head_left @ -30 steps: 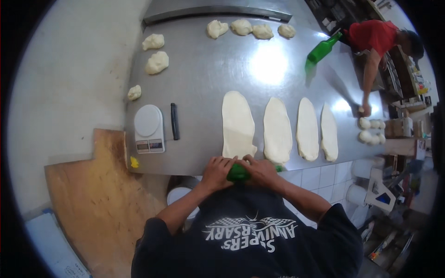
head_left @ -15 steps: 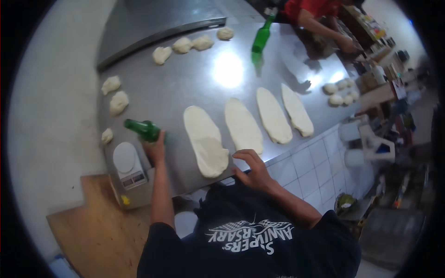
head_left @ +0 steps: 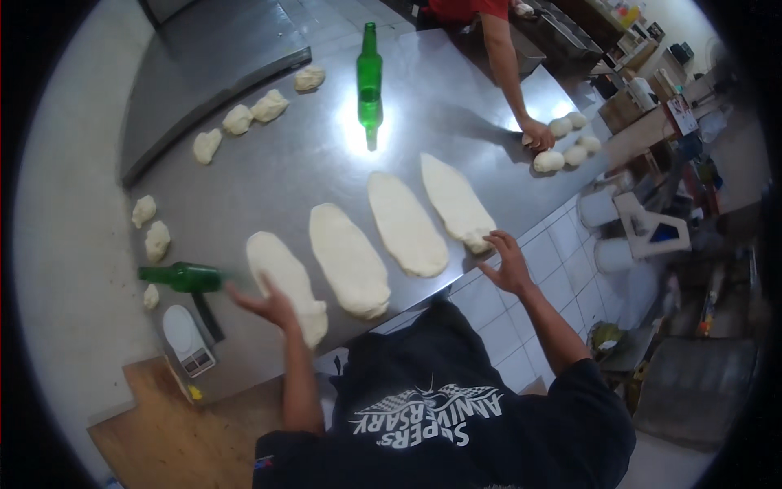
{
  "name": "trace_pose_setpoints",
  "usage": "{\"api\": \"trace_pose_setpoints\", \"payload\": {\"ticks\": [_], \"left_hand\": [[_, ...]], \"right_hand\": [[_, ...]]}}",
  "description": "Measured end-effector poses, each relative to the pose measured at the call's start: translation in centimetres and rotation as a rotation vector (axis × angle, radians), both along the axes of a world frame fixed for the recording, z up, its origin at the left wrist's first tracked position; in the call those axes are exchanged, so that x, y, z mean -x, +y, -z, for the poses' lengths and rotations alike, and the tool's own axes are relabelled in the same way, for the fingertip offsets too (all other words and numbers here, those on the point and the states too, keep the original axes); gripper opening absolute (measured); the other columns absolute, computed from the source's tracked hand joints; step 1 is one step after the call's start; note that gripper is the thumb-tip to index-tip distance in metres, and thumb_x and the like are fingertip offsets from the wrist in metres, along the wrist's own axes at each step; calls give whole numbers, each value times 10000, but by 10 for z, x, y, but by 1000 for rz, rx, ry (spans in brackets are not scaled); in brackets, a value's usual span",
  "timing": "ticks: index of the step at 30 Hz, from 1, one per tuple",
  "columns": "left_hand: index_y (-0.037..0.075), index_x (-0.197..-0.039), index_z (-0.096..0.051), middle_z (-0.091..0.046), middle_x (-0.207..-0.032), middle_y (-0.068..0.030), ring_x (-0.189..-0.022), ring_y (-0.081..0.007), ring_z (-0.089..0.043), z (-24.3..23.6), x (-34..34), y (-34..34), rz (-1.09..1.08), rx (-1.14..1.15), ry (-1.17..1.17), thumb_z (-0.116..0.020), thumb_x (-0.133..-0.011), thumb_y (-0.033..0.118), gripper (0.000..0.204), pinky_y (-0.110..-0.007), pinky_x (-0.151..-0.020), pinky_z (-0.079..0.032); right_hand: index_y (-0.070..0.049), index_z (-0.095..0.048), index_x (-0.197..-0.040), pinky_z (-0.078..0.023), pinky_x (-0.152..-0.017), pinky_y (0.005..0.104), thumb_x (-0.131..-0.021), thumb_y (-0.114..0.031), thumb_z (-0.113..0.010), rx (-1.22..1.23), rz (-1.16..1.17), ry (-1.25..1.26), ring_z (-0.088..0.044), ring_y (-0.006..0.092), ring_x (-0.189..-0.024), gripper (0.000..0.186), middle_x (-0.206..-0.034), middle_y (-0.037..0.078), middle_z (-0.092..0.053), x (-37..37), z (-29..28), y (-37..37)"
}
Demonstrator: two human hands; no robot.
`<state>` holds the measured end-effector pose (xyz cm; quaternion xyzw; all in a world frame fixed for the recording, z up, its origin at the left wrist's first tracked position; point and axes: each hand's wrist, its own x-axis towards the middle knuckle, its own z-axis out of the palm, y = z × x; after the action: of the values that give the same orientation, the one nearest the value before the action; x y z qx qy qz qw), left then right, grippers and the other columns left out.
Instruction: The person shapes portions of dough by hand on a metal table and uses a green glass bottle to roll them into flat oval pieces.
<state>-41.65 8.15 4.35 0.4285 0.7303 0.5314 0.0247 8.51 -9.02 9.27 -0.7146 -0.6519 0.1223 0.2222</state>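
Note:
Several long flat strips of pale dough lie side by side along the steel table's near edge. My left hand (head_left: 267,303), slightly blurred with fingers spread, is over the leftmost dough strip (head_left: 283,262) and holds nothing. Left of it a green glass bottle (head_left: 189,278) lies on its side by the white scale (head_left: 186,336), apart from the hand. My right hand (head_left: 509,265) has its fingers apart at the near end of the rightmost dough strip (head_left: 453,196). I cannot tell whether its fingertips touch that dough.
Rough dough lumps (head_left: 238,120) sit along the table's far and left sides. Another green bottle (head_left: 369,69) stands at the back. At the right, a co-worker's hand (head_left: 538,135) reaches to several dough balls (head_left: 574,155). A wooden board (head_left: 175,428) is at the lower left.
My left hand has let go of the green bottle and moved right to the dough. My right hand has moved to the rightmost strip. The co-worker's hand has reached the dough balls.

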Motion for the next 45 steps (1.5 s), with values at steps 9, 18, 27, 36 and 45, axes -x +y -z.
{"api": "trace_pose_setpoints", "payload": {"ticks": [9, 18, 27, 36, 45], "left_hand": [[74, -1351, -653, -627, -1387, -166, -1419, -399, -516, -15, -362, -86, 1277, 238, 381, -968, -727, 420, 780, -566, -1243, -352], [157, -1229, -774, -725, -1283, -73, -1388, -305, -599, 31, -375, -75, 1088, 274, 108, -897, -816, 132, 431, -439, -1135, -503], [81, -1586, -551, -408, -1722, -182, -1597, -465, -335, 25, -430, -105, 806, 366, 337, -540, -1086, 305, 548, -655, -1291, -217], [14, -1388, -696, -666, -1451, -234, -1475, -414, -515, 23, -415, 38, 639, 231, -21, -453, -1142, 269, 430, -499, -1234, -365], [37, -1428, -666, -642, -1431, -249, -1426, -490, -514, 14, -432, 12, 592, 224, 236, -533, -1113, 252, 404, -540, -1262, -352]], "right_hand": [[-136, -673, -1368, -458, -1159, 503, -777, -282, -932, 75, -650, 80, -527, 412, -1412, 662, -1516, 170, -565, -123, 31, 84], [-105, -730, -1231, -540, -1053, 452, -881, -183, -851, 211, -565, 529, -631, 329, -1280, 379, -1234, 105, -726, -139, 52, 119], [33, -616, -1459, -313, -1277, 562, -1058, -168, -621, -55, -445, 172, -364, 488, -1563, 449, -1592, 275, -524, -96, 63, 85], [37, -645, -1408, -422, -1208, 494, -1094, -112, -560, -179, -133, 619, -559, 446, -1421, 357, -1479, 287, -613, -61, 80, 224], [35, -677, -1352, -471, -1165, 496, -1090, -130, -579, -284, -198, 152, -626, 427, -1339, 325, -1418, 247, -665, -54, 67, 195]]}}
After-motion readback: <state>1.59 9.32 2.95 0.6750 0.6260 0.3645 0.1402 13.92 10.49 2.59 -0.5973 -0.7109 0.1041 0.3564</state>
